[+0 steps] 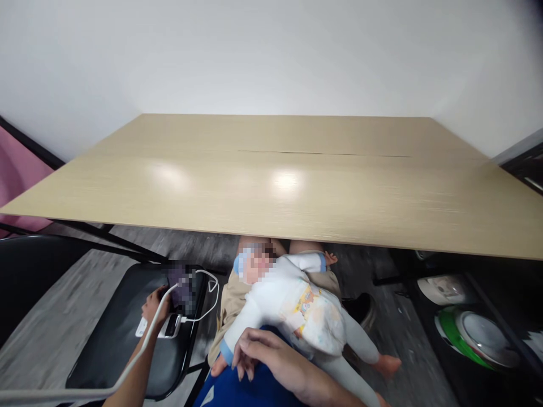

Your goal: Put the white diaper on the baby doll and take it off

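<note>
A baby doll (271, 302) lies on its back across my lap, in white clothes with blue cuffs. A printed diaper (314, 316) is on it over the clothes, and its head is blurred out. My right hand (271, 353) is over the doll's near arm, fingers loosely bent and apart, with nothing visible in them. On the black chair seat (114, 322) at my left, my left hand (155, 306) closes around the edge of a dark phone-like device (182, 285), mostly blurred. A white power bank (169, 328) lies beside that hand, joined to a white cable (217, 297).
A wide wooden table (275, 192) stands in front, its near edge above my knees. A thick pale cable (127, 370) crosses my left forearm. On a dark shelf at the right are a green-rimmed round item (475, 336) and a white item (443, 289).
</note>
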Available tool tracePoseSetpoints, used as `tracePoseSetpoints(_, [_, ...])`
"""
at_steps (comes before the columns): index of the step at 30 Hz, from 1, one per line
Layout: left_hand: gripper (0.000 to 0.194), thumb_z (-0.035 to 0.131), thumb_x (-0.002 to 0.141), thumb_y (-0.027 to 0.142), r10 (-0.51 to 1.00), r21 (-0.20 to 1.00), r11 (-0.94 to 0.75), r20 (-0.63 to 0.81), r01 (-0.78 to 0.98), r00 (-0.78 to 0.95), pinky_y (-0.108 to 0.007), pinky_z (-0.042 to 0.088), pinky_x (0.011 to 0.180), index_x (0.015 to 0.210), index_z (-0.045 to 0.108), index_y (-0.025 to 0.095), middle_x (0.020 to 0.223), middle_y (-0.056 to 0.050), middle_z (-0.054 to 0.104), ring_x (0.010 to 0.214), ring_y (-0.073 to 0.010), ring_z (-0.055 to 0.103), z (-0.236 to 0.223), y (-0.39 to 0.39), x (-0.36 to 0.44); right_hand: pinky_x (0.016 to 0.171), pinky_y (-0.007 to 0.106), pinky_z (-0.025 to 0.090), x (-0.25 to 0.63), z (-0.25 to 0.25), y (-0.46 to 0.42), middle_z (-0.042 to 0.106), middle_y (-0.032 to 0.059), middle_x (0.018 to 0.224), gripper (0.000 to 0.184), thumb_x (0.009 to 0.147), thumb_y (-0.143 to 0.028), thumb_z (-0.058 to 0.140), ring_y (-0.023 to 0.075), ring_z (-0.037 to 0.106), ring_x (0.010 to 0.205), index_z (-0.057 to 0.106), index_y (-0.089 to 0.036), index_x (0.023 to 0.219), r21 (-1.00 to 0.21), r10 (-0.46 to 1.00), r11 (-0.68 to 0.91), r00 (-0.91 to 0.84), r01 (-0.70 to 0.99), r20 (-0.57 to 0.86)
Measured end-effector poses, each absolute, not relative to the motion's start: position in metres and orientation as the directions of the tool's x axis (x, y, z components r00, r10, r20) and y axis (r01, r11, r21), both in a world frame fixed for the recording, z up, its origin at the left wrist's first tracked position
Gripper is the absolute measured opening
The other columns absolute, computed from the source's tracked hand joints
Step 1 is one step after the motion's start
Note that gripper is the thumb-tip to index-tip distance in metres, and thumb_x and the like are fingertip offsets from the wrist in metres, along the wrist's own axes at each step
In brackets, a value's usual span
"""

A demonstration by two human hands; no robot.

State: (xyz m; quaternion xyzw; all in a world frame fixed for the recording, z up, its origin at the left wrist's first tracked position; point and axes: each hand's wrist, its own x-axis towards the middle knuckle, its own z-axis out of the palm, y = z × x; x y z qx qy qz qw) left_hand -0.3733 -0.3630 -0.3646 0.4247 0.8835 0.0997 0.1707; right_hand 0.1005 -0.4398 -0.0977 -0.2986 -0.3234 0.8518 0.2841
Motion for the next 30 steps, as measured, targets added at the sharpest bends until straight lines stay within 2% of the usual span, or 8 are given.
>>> tracePoseSetpoints(7, [0.068,0.046,0.099,0.063,0.755,0.305,0.656,-0.237,0.69,-0.612,-0.062,0.038,0.12,0.151,0.061,0.022,0.163,-0.02,0.05,0.145,-0.0511,0.047,-0.359,-0.362,-0.366,0.067,0.025,0.043,0.1,-0.098,-0.438,0.064,0.0032,0.073,0.061,0.088,-0.076,0.07,0.0123,0.056,0.067,0.065,-0.016,0.082,-0.728,0.678,-0.621,-0.665,-0.29,-0.313])
tracePoseSetpoints(18, [0.075,0.046,0.097,0.072,0.744,0.309,0.667,-0.234,0.678,-0.626,-0.063,0.037,0.121,0.151,0.06,0.022,0.165,-0.02,0.047,0.147,-0.0509,0.044,-0.357,-0.362,-0.359,0.068,0.025,0.043,0.1,-0.101,-0.441,0.066,0.004,0.074,0.059,0.088,-0.075,0.071,0.0137,0.059,0.07,0.066,-0.017,0.083,-0.721,0.676,-0.626,-0.667,-0.295,-0.314])
tracePoseSetpoints(22, [0.07,0.041,0.101,0.065,0.762,0.32,0.647,-0.242,0.692,-0.601,-0.063,0.037,0.121,0.153,0.059,0.021,0.164,-0.02,0.048,0.147,-0.051,0.045,-0.359,-0.364,-0.365,0.066,0.025,0.043,0.1,-0.105,-0.441,0.065,0.0029,0.072,0.059,0.087,-0.075,0.073,0.0132,0.057,0.068,0.067,-0.017,0.082,-0.716,0.676,-0.628,-0.668,-0.303,-0.31])
tracePoseSetpoints(26, [0.061,0.041,0.104,0.052,0.791,0.332,0.611,-0.245,0.718,-0.56,-0.06,0.036,0.123,0.152,0.061,0.021,0.163,-0.02,0.051,0.148,-0.0468,0.047,-0.36,-0.366,-0.37,0.067,0.025,0.043,0.1,-0.106,-0.441,0.065,0.0029,0.073,0.058,0.087,-0.074,0.073,0.0137,0.059,0.069,0.067,-0.017,0.081,-0.713,0.676,-0.631,-0.668,-0.307,-0.311])
tracePoseSetpoints(30, [0.063,0.045,0.102,0.055,0.795,0.334,0.607,-0.24,0.722,-0.557,-0.06,0.036,0.124,0.152,0.061,0.02,0.163,-0.019,0.052,0.147,-0.0461,0.048,-0.358,-0.367,-0.369,0.067,0.025,0.043,0.099,-0.107,-0.441,0.064,0.0021,0.072,0.058,0.088,-0.074,0.073,0.0131,0.058,0.068,0.067,-0.017,0.082,-0.713,0.675,-0.63,-0.671,-0.309,-0.306])
